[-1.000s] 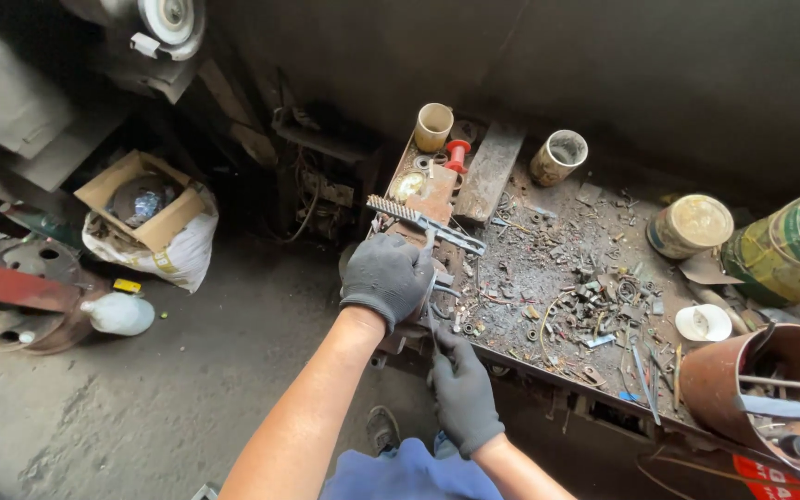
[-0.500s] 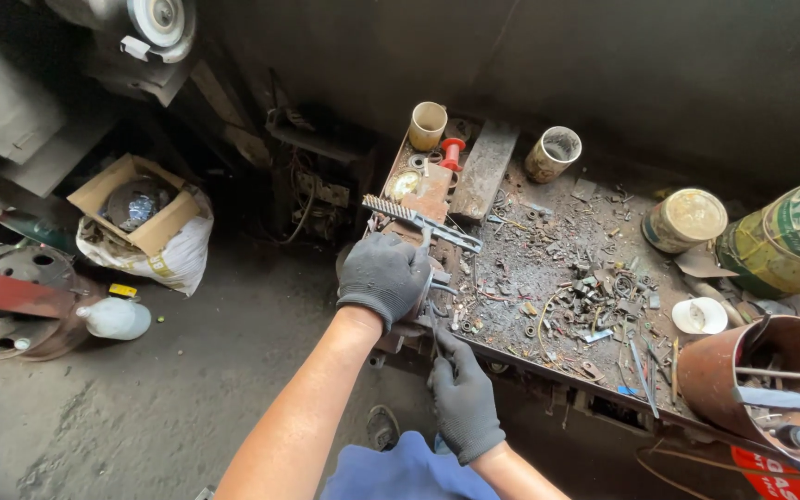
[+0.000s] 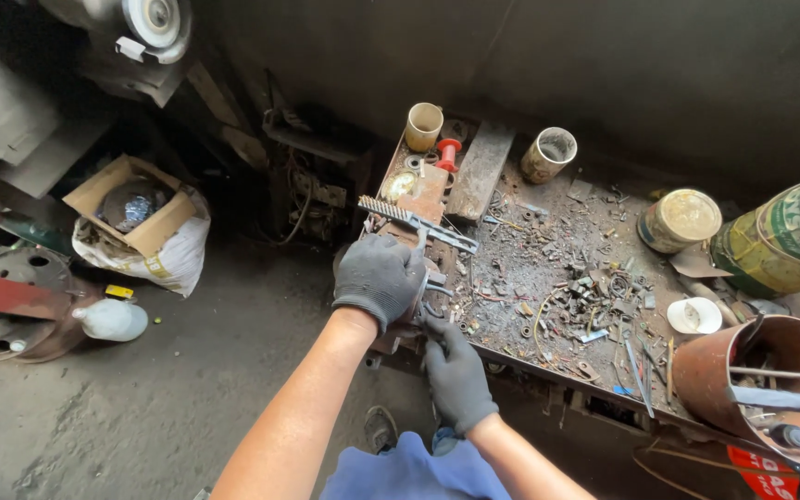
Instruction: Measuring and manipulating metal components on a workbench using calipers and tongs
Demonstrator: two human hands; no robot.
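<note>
My left hand [image 3: 380, 278], in a dark glove, clamps over a small metal part [image 3: 430, 289] at the workbench [image 3: 548, 268] edge. My right hand [image 3: 456, 375] pinches it from below. A wire brush [image 3: 416, 222] lies just beyond; 2 cups [image 3: 424, 126] stand farther back.

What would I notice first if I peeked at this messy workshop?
Two dark-gloved hands at the bench's near edge: the left hand presses on a metal part, the right hand grips below it. Behind them lies a wire brush, with metal scraps strewn across the workbench and a small red spool at the back.
</note>
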